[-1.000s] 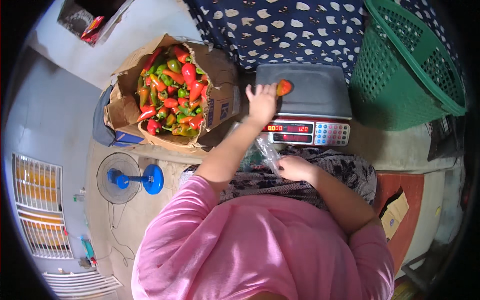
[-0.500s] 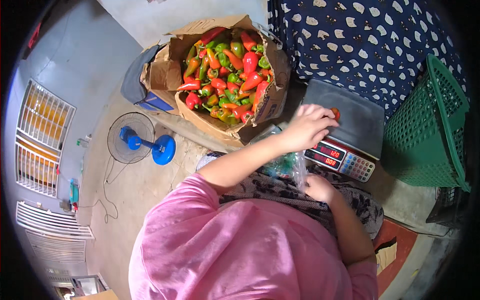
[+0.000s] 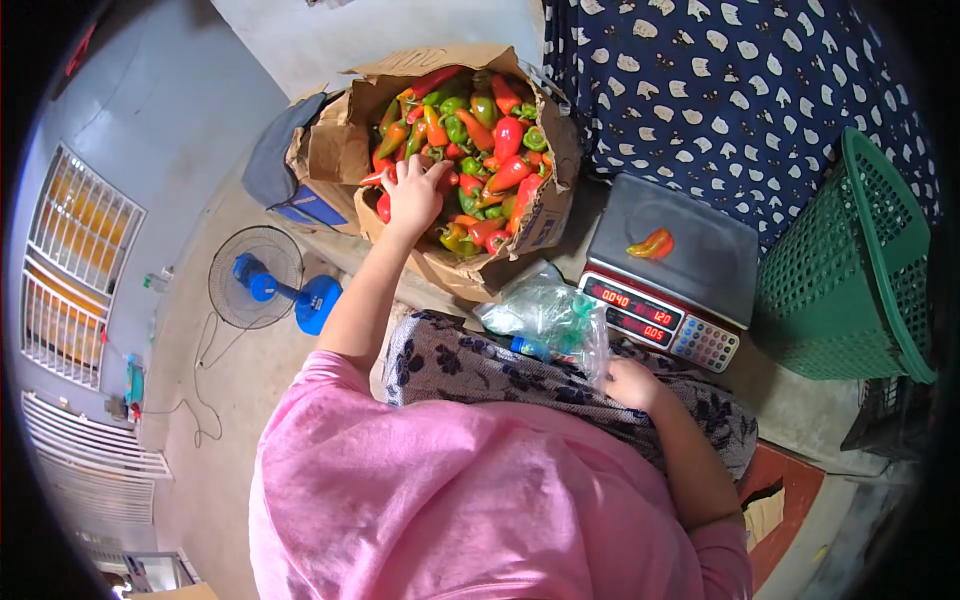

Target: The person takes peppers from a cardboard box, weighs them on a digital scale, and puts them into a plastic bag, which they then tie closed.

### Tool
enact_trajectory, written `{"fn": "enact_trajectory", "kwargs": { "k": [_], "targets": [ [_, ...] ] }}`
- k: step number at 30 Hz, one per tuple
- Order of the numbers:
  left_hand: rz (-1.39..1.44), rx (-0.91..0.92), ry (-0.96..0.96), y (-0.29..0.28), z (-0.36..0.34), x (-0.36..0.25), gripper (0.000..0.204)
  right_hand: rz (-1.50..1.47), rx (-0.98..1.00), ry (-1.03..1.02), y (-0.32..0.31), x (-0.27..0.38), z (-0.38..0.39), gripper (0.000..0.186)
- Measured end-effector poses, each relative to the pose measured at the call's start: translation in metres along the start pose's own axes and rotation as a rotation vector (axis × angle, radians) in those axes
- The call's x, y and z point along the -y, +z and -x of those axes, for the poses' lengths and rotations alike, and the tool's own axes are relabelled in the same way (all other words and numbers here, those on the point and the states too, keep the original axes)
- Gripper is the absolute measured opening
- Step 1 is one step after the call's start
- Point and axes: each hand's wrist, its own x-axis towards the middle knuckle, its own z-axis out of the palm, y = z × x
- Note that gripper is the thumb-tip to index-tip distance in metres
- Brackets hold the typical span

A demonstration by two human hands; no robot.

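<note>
My left hand (image 3: 412,200) reaches into a torn cardboard box (image 3: 342,148) full of red, green and orange peppers (image 3: 505,175), its fingers apart and touching those on the left side. My right hand (image 3: 630,385) grips a clear plastic bag (image 3: 540,300) over my lap, with green and blue items showing around it. On the grey plate of a digital scale (image 3: 690,270), one orange-red pepper (image 3: 650,243) lies by itself above the lit display and keypad.
A tall green perforated basket (image 3: 830,300) stands right of the scale, against dark blue patterned cloth (image 3: 730,90). A blue fan (image 3: 316,303) with a cord is on the floor at left. Patterned fabric (image 3: 440,365) covers my lap. A barred window (image 3: 85,215) is in the left wall.
My left hand has moved from the scale to the pepper box, leaving the pepper lying on the plate. The view has shifted; my right hand still holds the bag.
</note>
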Motion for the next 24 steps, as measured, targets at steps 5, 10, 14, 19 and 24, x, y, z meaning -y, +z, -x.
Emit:
{"fn": "enact_trajectory", "kwargs": {
  "k": [5, 10, 14, 19, 24],
  "targets": [
    [-0.005, -0.065, 0.060, -0.002, -0.010, -0.002, 0.034, -0.014, -0.011, -0.036, 0.005, -0.011, -0.001, 0.027],
    [0.597, -0.384, -0.033, -0.040, -0.013, -0.038, 0.032, 0.116, 0.022, 0.043, -0.003, 0.011, 0.004, 0.028],
    [1.317, -0.126, -0.034, -0.100, 0.003, -0.134, 0.030, 0.134, 0.089, 0.074, -0.004, 0.015, 0.001, 0.029],
    [1.501, 0.243, 0.147, -0.084, 0.023, -0.229, 0.027, 0.106, 0.013, 0.048, -0.002, 0.011, 0.004, 0.030],
    [1.358, 0.486, 0.004, 0.001, 0.028, -0.294, 0.028, 0.109, 0.012, 0.025, -0.005, 0.015, 0.006, 0.033]
  ]
}}
